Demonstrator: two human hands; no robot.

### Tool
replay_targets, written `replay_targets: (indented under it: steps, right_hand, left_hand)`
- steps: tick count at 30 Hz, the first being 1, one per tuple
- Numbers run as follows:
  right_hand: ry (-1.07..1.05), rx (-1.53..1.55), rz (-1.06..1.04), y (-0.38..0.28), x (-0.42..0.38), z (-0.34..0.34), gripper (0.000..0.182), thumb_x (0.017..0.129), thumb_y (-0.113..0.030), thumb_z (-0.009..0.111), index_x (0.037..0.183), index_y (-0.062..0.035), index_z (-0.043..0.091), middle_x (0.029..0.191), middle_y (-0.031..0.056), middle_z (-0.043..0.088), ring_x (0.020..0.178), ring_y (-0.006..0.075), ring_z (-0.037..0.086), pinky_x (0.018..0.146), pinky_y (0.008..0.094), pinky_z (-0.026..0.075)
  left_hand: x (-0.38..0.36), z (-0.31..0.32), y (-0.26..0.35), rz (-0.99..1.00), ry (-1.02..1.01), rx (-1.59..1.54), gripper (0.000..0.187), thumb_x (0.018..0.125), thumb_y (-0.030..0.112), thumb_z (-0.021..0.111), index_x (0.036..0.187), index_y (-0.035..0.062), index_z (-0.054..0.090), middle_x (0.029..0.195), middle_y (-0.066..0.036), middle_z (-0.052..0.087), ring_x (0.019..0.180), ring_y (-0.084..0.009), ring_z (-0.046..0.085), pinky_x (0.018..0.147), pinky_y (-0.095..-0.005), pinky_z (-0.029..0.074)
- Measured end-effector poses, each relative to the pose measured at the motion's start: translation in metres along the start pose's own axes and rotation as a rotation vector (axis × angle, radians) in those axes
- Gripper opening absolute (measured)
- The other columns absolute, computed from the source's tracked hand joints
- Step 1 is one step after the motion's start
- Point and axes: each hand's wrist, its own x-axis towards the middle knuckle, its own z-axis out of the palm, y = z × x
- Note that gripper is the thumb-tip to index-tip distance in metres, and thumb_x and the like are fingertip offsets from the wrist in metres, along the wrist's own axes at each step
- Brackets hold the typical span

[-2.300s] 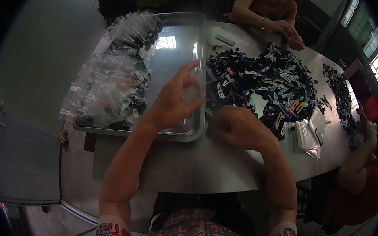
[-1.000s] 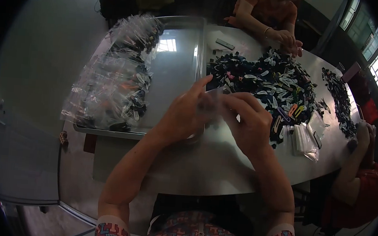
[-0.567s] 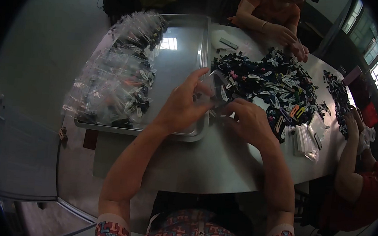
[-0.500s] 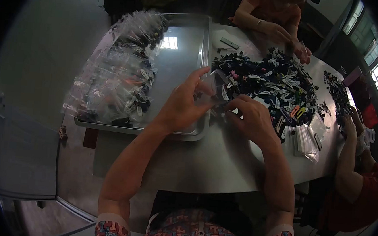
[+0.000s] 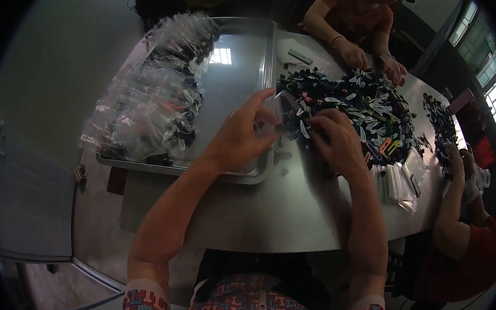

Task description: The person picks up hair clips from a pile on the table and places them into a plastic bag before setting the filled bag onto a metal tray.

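My left hand (image 5: 241, 136) holds a small clear plastic bag (image 5: 278, 115) up over the right rim of the metal tray (image 5: 239, 75). My right hand (image 5: 336, 141) reaches into the near edge of the big pile of hair clips (image 5: 359, 108), fingers curled down among them; whether it grips one is hidden. The clips are mostly dark blue and white, with a few orange and pink ones. A few loose clips (image 5: 283, 158) lie on the table below the bag.
Filled clear bags (image 5: 157, 92) are heaped along the tray's left side. A stack of empty bags (image 5: 400, 181) lies right of my right hand. A person in orange (image 5: 352, 11) works across the table, another in red (image 5: 470, 219) at the right beside a second clip pile (image 5: 442, 126).
My right hand left the bag and moved right and up into the clip pile. My left hand kept hold of the bag over the tray rim.
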Motion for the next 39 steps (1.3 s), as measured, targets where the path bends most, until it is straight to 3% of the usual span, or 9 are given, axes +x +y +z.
replay_targets:
  steps: [3, 10, 12, 14, 19, 21, 25, 30, 39]
  right_hand:
    - [0.005, -0.017, -0.117, -0.02, 0.002, 0.03, 0.048, 0.087, -0.02, 0.069, 0.133, -0.0158, 0.06, 0.146, 0.016, 0.048, 0.137, 0.0367, 0.042, 0.112, 0.0495, 0.033]
    - [-0.214, -0.244, 0.047, -0.007, 0.005, 0.039, 0.048, 0.099, -0.038, 0.048, 0.143, -0.02, 0.051, 0.154, 0.0128, 0.041, 0.15, 0.0321, 0.027, 0.12, 0.0518, 0.019]
    - [-0.172, -0.292, 0.029, 0.008, -0.001, 0.02, 0.046, 0.097, -0.035, 0.052, 0.14, -0.0192, 0.055, 0.151, 0.0126, 0.046, 0.144, 0.0311, 0.037, 0.118, 0.0484, 0.027]
    - [-0.302, -0.209, 0.158, 0.014, -0.007, -0.013, 0.043, 0.093, -0.028, 0.061, 0.134, -0.0168, 0.062, 0.144, 0.0124, 0.053, 0.134, 0.0322, 0.049, 0.113, 0.0436, 0.037]
    - [-0.359, 0.127, 0.206, 0.045, -0.012, -0.055, 0.041, 0.085, -0.019, 0.071, 0.126, -0.0144, 0.068, 0.135, 0.0128, 0.061, 0.125, 0.0317, 0.057, 0.107, 0.0405, 0.043]
    - [0.043, -0.045, 0.235, 0.056, -0.015, -0.057, 0.041, 0.087, -0.02, 0.07, 0.128, -0.0146, 0.067, 0.136, 0.0132, 0.06, 0.126, 0.0315, 0.056, 0.108, 0.0412, 0.042]
    - [0.24, -0.384, 0.467, 0.109, -0.024, -0.041, 0.045, 0.092, -0.027, 0.064, 0.135, -0.0147, 0.061, 0.148, 0.0166, 0.049, 0.134, 0.037, 0.047, 0.109, 0.0493, 0.039]
    - [0.131, -0.551, 0.544, 0.1, -0.028, -0.032, 0.043, 0.089, -0.03, 0.068, 0.13, -0.0164, 0.064, 0.141, 0.0135, 0.054, 0.127, 0.0409, 0.05, 0.105, 0.0525, 0.042]
    - [-0.239, -0.016, 0.439, 0.066, -0.022, -0.062, 0.036, 0.077, -0.011, 0.073, 0.113, -0.0082, 0.069, 0.116, 0.012, 0.066, 0.106, 0.0323, 0.063, 0.095, 0.0386, 0.05]
  left_hand:
    - [0.001, 0.0, 0.001, 0.014, -0.006, 0.047, 0.08, 0.079, -0.003, 0.077, 0.149, 0.0056, 0.037, 0.1, -0.003, 0.064, 0.087, -0.0096, 0.056, 0.086, -0.0277, 0.049]
    - [0.001, 0.003, 0.001, 0.047, 0.013, 0.059, 0.08, 0.076, -0.003, 0.078, 0.146, 0.0009, 0.041, 0.093, 0.0, 0.059, 0.081, -0.0072, 0.048, 0.08, -0.0233, 0.045]
    - [0.001, 0.0, 0.002, 0.02, 0.013, 0.054, 0.08, 0.076, -0.003, 0.078, 0.146, 0.001, 0.041, 0.093, 0.001, 0.059, 0.078, -0.0067, 0.044, 0.079, -0.0223, 0.043]
    - [0.0, 0.0, 0.0, -0.043, -0.022, 0.075, 0.079, 0.079, 0.005, 0.076, 0.148, 0.0076, 0.039, 0.103, -0.008, 0.068, 0.099, -0.02, 0.065, 0.086, -0.0349, 0.05]
    - [0.001, -0.002, -0.001, -0.04, -0.024, 0.066, 0.08, 0.079, 0.007, 0.077, 0.149, 0.0089, 0.038, 0.105, -0.008, 0.068, 0.099, -0.02, 0.064, 0.084, -0.0344, 0.05]
    - [0.001, -0.001, 0.0, -0.049, -0.027, 0.066, 0.08, 0.079, 0.008, 0.077, 0.149, 0.0092, 0.038, 0.105, -0.008, 0.069, 0.098, -0.02, 0.064, 0.083, -0.0344, 0.05]
    - [0.0, 0.001, -0.006, -0.042, -0.028, 0.046, 0.079, 0.08, 0.008, 0.077, 0.149, 0.0083, 0.038, 0.105, -0.007, 0.069, 0.097, -0.0182, 0.063, 0.082, -0.0332, 0.049]
    - [0.0, 0.003, 0.002, -0.052, -0.032, 0.004, 0.078, 0.081, 0.008, 0.076, 0.149, 0.0063, 0.039, 0.104, -0.006, 0.068, 0.095, -0.0154, 0.062, 0.084, -0.032, 0.048]
    - [-0.001, 0.007, 0.007, -0.098, -0.062, -0.168, 0.076, 0.081, 0.002, 0.075, 0.148, 0.005, 0.04, 0.101, -0.004, 0.066, 0.095, -0.0125, 0.059, 0.085, -0.0305, 0.048]
